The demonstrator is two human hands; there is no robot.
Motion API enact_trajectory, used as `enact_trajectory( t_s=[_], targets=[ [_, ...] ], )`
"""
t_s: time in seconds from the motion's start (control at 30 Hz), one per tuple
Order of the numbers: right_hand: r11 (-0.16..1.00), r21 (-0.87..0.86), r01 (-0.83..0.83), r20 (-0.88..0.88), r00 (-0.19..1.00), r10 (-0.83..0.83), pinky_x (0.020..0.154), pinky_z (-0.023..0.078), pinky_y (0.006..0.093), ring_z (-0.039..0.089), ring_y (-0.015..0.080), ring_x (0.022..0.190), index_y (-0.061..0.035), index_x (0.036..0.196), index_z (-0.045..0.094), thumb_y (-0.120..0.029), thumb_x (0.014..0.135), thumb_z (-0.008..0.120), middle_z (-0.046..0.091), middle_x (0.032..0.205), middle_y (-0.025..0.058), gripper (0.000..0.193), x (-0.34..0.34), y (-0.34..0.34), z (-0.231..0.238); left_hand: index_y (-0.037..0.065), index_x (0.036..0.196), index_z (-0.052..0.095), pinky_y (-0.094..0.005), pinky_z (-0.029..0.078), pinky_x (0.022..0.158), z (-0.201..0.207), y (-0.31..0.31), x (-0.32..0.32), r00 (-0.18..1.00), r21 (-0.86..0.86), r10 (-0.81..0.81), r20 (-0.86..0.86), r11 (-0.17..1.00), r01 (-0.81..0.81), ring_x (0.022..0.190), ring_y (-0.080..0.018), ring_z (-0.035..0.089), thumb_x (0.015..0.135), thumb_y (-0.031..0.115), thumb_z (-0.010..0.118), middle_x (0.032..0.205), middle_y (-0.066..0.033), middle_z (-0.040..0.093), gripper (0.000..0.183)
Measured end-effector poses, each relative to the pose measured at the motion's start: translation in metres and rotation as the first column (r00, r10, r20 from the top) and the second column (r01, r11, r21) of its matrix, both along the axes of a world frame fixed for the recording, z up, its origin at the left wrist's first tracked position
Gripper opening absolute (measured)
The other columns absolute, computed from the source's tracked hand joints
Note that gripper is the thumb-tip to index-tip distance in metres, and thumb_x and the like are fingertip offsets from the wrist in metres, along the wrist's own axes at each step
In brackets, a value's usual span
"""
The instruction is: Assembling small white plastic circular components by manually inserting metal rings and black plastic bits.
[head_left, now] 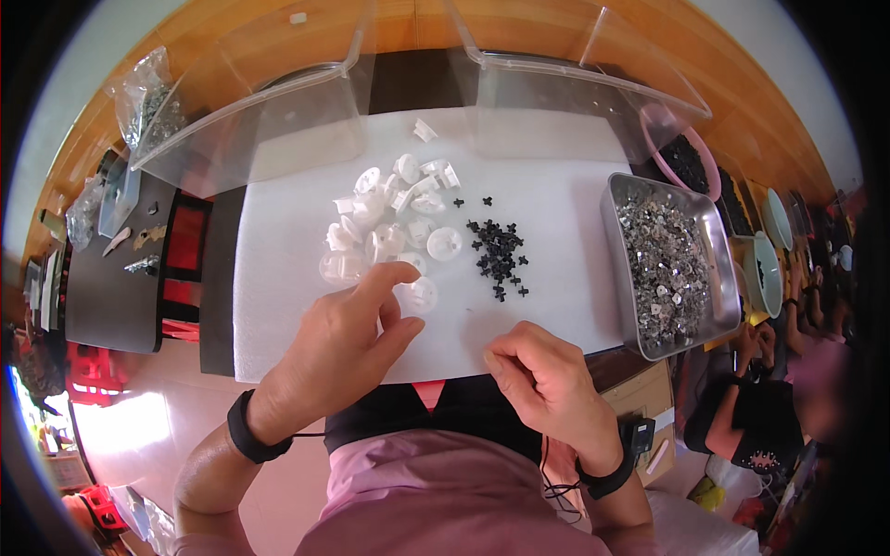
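My left hand (348, 338) hovers at the near side of a loose pile of white round plastic parts (375, 208). Its thumb and forefinger are apart, with nothing visible between them. A white disc-shaped part (420, 295) lies just beyond those fingertips. My right hand (547, 380) is above the near edge of the white foam sheet (556, 278), fingers curled and thumb pressed to the forefinger. Whether something tiny sits in that pinch is hidden. Farther off, between the hands, is a heap of small black cross-shaped pieces (499, 250).
A metal tray (612, 208) full of small shiny metal parts stands at the right. Two clear plastic bins (297, 120) (593, 83) line the far side. Behind the tray is a pink basin (712, 176) of black pieces. Another person (765, 408) works at far right.
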State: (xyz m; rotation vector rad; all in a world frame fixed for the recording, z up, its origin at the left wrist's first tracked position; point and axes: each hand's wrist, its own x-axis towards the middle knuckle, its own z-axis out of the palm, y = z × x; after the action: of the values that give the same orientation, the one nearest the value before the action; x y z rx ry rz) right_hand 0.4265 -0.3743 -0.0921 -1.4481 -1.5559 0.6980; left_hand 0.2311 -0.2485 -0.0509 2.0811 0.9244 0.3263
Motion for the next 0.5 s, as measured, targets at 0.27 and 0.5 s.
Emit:
enact_trajectory(
  t_s=[0.27, 0.5],
  targets=[
    [0.999, 0.025, 0.047, -0.02, 0.999, -0.047, 0.053, 0.042, 0.0305, 0.055, 0.02, 0.058, 0.0007, 0.088, 0.06, 0.002, 0.085, 0.064, 0.055, 0.073, 0.0091, 0.005, -0.004, 0.003, -0.005, 0.008, 0.111, 0.057, -0.0387, 0.05, 0.062, -0.017, -0.003, 0.005, 0.986, 0.391, -0.085, -0.142, 0.911, 0.134, 0.072, -0.0347, 0.063, 0.08, 0.003, 0.063, 0.082, -0.0139, 0.062, 0.032],
    [0.998, 0.043, 0.035, -0.012, 0.999, -0.035, 0.052, 0.042, 0.0314, 0.055, 0.0222, 0.057, 0.0001, 0.088, 0.06, 0.0, 0.084, 0.064, 0.056, 0.073, 0.0095, 0.005, -0.005, 0.002, -0.009, 0.009, 0.104, 0.055, -0.0455, 0.049, 0.062, -0.018, 0.003, 0.003, 0.987, 0.356, -0.095, -0.126, 0.925, 0.135, 0.075, -0.0377, 0.062, 0.083, 0.004, 0.06, 0.086, -0.0131, 0.06, 0.022]
  ],
)
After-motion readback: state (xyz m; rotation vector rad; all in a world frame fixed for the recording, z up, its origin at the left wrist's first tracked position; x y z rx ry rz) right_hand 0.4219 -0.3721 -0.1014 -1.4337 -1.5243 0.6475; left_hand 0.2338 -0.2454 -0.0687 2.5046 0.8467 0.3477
